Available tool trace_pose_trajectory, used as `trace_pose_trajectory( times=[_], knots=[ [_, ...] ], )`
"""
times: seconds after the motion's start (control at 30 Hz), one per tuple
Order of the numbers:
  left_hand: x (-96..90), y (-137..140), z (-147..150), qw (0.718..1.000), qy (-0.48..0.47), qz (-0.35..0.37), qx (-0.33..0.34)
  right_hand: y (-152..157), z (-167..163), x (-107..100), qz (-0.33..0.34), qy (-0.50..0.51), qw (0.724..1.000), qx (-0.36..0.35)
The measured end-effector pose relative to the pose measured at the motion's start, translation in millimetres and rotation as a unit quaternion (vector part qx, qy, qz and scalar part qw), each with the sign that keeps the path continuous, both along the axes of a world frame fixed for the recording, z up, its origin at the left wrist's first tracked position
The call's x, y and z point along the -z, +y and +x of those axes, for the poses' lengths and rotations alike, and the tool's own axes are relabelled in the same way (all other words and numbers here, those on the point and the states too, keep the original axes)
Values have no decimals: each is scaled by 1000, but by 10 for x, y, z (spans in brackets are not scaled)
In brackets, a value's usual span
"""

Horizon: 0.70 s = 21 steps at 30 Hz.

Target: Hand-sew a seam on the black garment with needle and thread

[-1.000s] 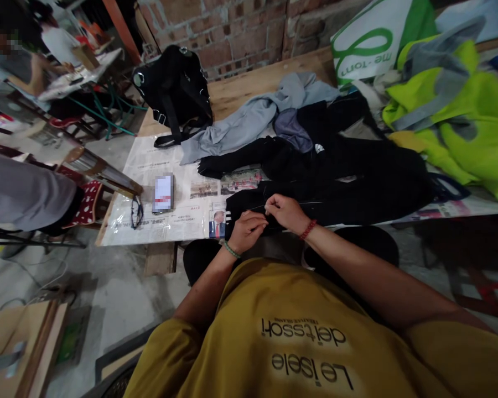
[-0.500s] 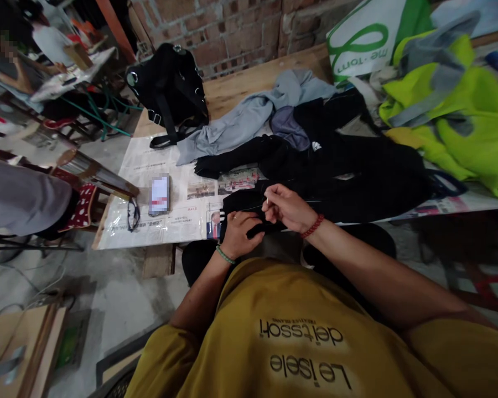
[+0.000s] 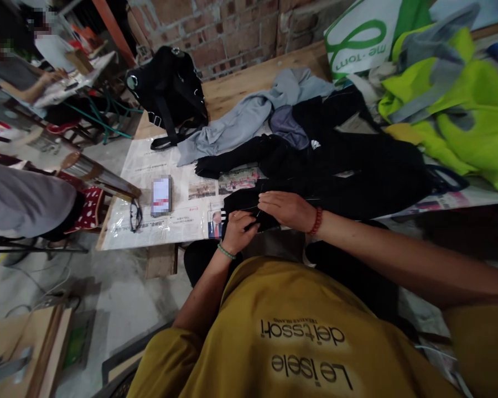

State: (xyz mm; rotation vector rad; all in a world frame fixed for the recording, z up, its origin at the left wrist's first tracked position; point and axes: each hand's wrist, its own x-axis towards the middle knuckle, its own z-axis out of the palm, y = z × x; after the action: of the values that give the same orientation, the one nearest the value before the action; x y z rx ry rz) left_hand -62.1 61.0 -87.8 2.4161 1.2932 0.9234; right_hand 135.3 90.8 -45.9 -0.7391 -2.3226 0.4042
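A black garment (image 3: 348,171) with a small white logo and white stripes at one end lies spread over the table's front edge. My left hand (image 3: 238,231), wearing a green bead bracelet, is closed on the striped end of it. Just to the right, my right hand (image 3: 288,211), with a red bracelet, is low over the same cloth, fingers together and bent at the tips. A thin pale sewing needle (image 3: 259,212) shows at those fingertips, partly hidden. Fine light thread runs near it on the black fabric.
On the newspaper-covered table (image 3: 178,221) lie a phone (image 3: 161,195), glasses (image 3: 135,214) and a grey garment (image 3: 232,124). A black bag (image 3: 168,88) stands behind; yellow-green clothing (image 3: 460,110) and a white-green bag (image 3: 361,44) sit right. Other people sit at left.
My right hand has come down from a raised pinch to the cloth, its back now turned up. My left hand keeps its hold, its fingers slightly more curled.
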Motion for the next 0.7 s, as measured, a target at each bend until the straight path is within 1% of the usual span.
trace_pose_trajectory(
  times=[0.03, 0.1, 0.13, 0.2, 0.23, 0.3, 0.33, 0.37, 0.4, 0.43, 0.5, 0.53, 0.6, 0.63, 0.7],
  knots=[
    [-2, 2, 1, 1000, -5, -2, -1, 15, 46, 13, 18, -15, 1000, 5],
    [4, 6, 2, 1000, -10, -3, -1, 24, 97, 18, 19, -8, 999, 41],
    [9, 8, 2, 1000, -10, -3, 0, 22, 102, 8, 4, 11, 998, 67],
    [21, 9, 4, 1000, -10, 2, 1, 24, 84, -35, -53, 78, 987, 127],
    [27, 9, 5, 1000, -10, 4, 1, 33, 69, -62, -92, 118, 977, 152],
    [37, 8, 8, 1000, -11, 7, 0, 76, 47, -114, -163, 200, 947, 193],
    [41, 7, 10, 1000, -12, 7, -2, 109, 46, -134, -182, 235, 932, 209],
    [45, 7, 11, 1000, -14, 7, -3, 146, 56, -150, -185, 262, 920, 226],
    [47, 7, 12, 1000, -15, 7, -5, 187, 77, -160, -170, 276, 914, 243],
    [48, 6, 13, 1000, -16, 7, -6, 228, 110, -167, -142, 275, 915, 258],
    [48, 6, 12, 1000, -17, 8, -5, 307, 207, -175, -64, 225, 935, 268],
    [47, 6, 11, 1000, -17, 8, -4, 345, 266, -179, -23, 181, 949, 258],
    [45, 6, 7, 1000, -13, 2, -2, 418, 393, -193, 44, 85, 972, 213],
    [44, 6, 5, 1000, -10, -3, -1, 454, 456, -205, 66, 43, 979, 188],
    [43, 7, 2, 1000, -6, -8, 0, 523, 572, -244, 82, -16, 984, 155]
  ],
)
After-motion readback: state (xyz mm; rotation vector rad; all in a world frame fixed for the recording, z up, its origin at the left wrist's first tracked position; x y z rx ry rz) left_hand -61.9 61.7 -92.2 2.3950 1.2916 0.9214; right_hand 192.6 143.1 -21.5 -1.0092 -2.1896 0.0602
